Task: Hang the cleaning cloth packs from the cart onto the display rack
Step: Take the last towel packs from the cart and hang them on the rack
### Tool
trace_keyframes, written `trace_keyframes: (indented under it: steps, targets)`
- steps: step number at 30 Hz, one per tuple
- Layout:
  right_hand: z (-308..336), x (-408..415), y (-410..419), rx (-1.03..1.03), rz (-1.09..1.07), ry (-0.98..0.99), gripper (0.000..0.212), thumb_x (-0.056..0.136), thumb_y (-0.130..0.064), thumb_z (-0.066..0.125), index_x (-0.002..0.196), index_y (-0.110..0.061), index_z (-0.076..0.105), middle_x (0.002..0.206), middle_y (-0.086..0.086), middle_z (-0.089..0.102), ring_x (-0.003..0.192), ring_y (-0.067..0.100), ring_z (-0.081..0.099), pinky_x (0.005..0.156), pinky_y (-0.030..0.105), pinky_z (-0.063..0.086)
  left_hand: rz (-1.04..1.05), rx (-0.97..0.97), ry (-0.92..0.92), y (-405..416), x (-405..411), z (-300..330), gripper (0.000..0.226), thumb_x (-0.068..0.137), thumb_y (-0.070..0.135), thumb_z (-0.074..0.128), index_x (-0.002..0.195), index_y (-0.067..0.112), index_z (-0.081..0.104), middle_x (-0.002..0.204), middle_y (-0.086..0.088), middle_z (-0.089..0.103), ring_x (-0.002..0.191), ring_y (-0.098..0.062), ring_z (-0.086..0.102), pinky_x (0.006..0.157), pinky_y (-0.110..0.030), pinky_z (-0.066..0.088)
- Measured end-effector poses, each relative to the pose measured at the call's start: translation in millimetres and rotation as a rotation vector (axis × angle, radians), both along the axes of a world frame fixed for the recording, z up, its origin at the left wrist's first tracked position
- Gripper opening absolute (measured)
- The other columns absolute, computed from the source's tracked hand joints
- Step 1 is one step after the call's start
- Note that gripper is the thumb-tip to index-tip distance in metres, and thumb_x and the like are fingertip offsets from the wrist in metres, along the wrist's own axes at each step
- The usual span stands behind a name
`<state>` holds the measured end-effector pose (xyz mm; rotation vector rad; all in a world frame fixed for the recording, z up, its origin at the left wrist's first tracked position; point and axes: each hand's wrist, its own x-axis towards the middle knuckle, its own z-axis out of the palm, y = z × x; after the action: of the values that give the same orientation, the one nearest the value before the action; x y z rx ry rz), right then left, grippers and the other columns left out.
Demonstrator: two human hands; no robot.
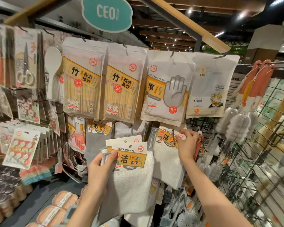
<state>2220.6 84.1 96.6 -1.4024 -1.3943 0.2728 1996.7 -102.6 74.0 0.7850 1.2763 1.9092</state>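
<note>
1. My left hand grips a small stack of cleaning towel packs by the card headers, thumb on the front of the yellow label, fingers behind; the white cloths hang down below my wrist.
2. My right hand is raised higher and to the right, fingertips pinching the top corner of another cleaning towel pack that sits on a hook of the display rack.
3. That hung pack is just beside the stack in my left hand, their white cloths almost touching.
4. Above my hands hang two bamboo chopstick packs and a disposable gloves pack.
5. Right of my right hand, bottle brushes hang on a wire grid.
</note>
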Motion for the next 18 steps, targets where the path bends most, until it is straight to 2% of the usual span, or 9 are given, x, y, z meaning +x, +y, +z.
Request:
trace_keyframes:
  steps: [4,6,10,13,16,18]
  targets:
    - [-8.0,1.0,-15.1,-0.039,0.046,-0.022,0.031,0.080,-0.020,0.073,0.110,-0.016,0.067,0.125,0.009,0.040,0.120,0.023,0.033,0.093,0.022,0.025,0.004,-0.002,-0.005,0.1,3.5,-1.2,0.011,0.085,0.022,0.069,0.088,0.011,0.070,0.083,-0.006,0.076,0.076,-0.018,0.072,0.071,-0.033,0.051]
    - [-9.7,2.1,-24.4,-0.043,0.085,0.009,0.032,0.078,-0.022,0.075,0.109,-0.019,0.066,0.127,0.008,0.036,0.119,0.019,0.027,0.093,0.019,0.020,0.016,0.001,-0.018,0.7,5.8,-1.4,0.008,0.084,0.020,0.070,0.086,0.012,0.070,0.081,-0.005,0.076,0.074,-0.017,0.072,0.069,-0.031,0.051]
    - [-3.7,1.3,-44.1,0.005,0.133,0.054,0.026,0.076,-0.023,0.076,0.100,-0.025,0.064,0.123,0.000,0.034,0.108,0.004,0.021,0.094,0.021,0.021,0.003,0.003,-0.032,2.0,11.2,-0.9,0.006,0.083,0.019,0.071,0.085,0.014,0.069,0.080,-0.002,0.076,0.072,-0.013,0.072,0.062,-0.022,0.050]
    - [4.3,-5.1,-61.4,0.014,0.260,0.153,0.025,0.077,-0.018,0.075,0.094,-0.030,0.062,0.113,-0.006,0.032,0.106,0.001,0.028,0.094,0.008,0.022,-0.030,0.008,-0.044,3.1,16.6,1.0,0.006,0.084,0.019,0.070,0.087,0.014,0.069,0.082,-0.003,0.076,0.073,-0.013,0.072,0.061,-0.021,0.051]
    - [7.3,-11.8,-78.9,-0.042,0.371,0.230,0.023,0.080,-0.017,0.073,0.098,-0.025,0.063,0.112,-0.008,0.038,0.104,0.011,0.047,0.091,0.015,0.036,-0.052,0.008,-0.050,3.9,21.5,3.0,0.008,0.084,0.020,0.070,0.089,0.014,0.070,0.083,-0.004,0.076,0.075,-0.015,0.073,0.066,-0.027,0.051]
    - [6.4,-16.0,-90.4,-0.084,0.443,0.219,0.018,0.082,-0.018,0.070,0.095,-0.030,0.062,0.111,-0.010,0.048,0.100,0.010,0.053,0.088,0.018,0.043,-0.061,0.014,-0.059,4.4,23.9,4.2,0.009,0.083,0.020,0.071,0.090,0.014,0.070,0.084,-0.005,0.076,0.075,-0.016,0.073,0.063,-0.024,0.052]
